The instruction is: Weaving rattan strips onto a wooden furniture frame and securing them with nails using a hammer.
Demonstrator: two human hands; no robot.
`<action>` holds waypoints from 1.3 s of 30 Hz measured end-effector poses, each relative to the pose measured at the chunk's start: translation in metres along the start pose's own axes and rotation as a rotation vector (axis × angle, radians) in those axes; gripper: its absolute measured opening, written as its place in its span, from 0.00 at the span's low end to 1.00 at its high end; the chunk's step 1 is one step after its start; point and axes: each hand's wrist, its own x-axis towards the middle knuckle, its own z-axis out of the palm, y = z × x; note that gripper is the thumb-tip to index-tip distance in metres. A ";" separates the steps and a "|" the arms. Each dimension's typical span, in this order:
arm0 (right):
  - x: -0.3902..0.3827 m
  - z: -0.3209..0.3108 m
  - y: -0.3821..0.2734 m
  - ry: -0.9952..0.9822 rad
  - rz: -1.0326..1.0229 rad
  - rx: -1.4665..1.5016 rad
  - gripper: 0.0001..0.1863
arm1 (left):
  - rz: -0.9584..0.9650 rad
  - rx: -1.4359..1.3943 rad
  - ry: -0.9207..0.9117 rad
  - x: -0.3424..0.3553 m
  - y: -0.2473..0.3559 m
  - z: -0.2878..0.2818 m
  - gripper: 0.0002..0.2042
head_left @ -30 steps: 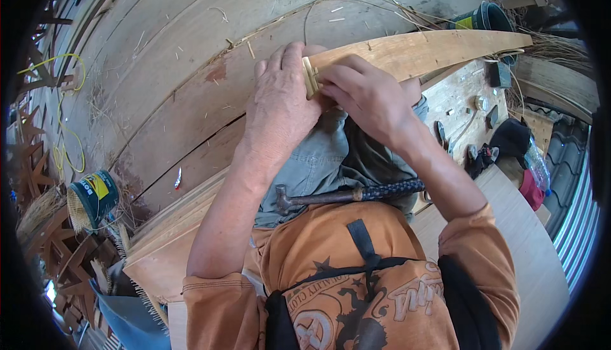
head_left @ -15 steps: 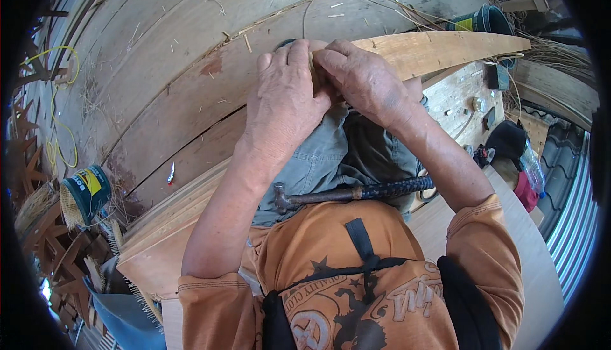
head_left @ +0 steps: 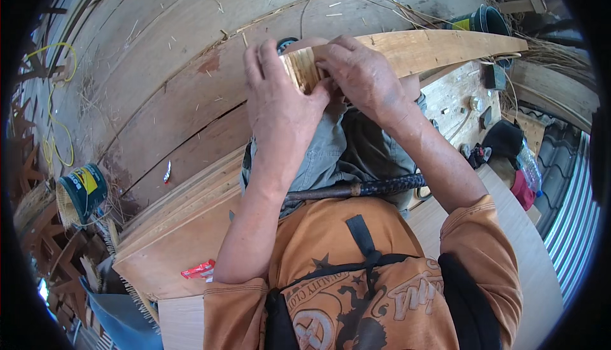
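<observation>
A long, curved wooden board (head_left: 445,50) stretches from between my hands toward the far right. Its near end shows a pale, layered face (head_left: 302,70). My left hand (head_left: 273,92) is around that end, fingers along the left edge and thumb by the lower corner. Just to the right, my right hand (head_left: 359,76) grips the board, with fingers over the top and the thumb tucked beneath. Across my lap lies a hammer (head_left: 382,185) with a dark wrapped handle; my left forearm hides its head.
Stacked planks (head_left: 165,229) lie at left, with a red packet (head_left: 198,269) on them. Green tins stand at left (head_left: 83,191) and far right (head_left: 487,20). Offcuts (head_left: 57,238), a yellow cord (head_left: 54,121), a plastic bottle (head_left: 529,168) and a black cap (head_left: 503,138) lie around.
My left fingers have shifted left, exposing the board's end face. My left forearm has swung right, covering the hammer head and uncovering the red packet. The right hand has barely moved.
</observation>
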 end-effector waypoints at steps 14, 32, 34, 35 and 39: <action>-0.147 -0.047 -0.051 -0.655 0.378 0.375 0.20 | -0.107 -0.018 -0.162 0.002 -0.005 -0.008 0.32; -0.054 -0.118 -0.050 -0.516 0.497 -0.037 0.12 | -0.129 -0.003 -0.194 0.002 -0.006 -0.006 0.30; -0.052 -0.119 -0.058 -0.512 0.498 -0.017 0.13 | -0.099 -0.011 -0.153 0.000 -0.006 -0.005 0.29; -0.051 -0.121 -0.063 -0.502 0.389 -0.004 0.13 | -0.101 -0.011 -0.154 0.000 -0.007 -0.005 0.29; -0.048 -0.117 -0.062 -0.537 0.327 -0.070 0.13 | -0.115 -0.050 -0.156 0.002 -0.008 -0.004 0.29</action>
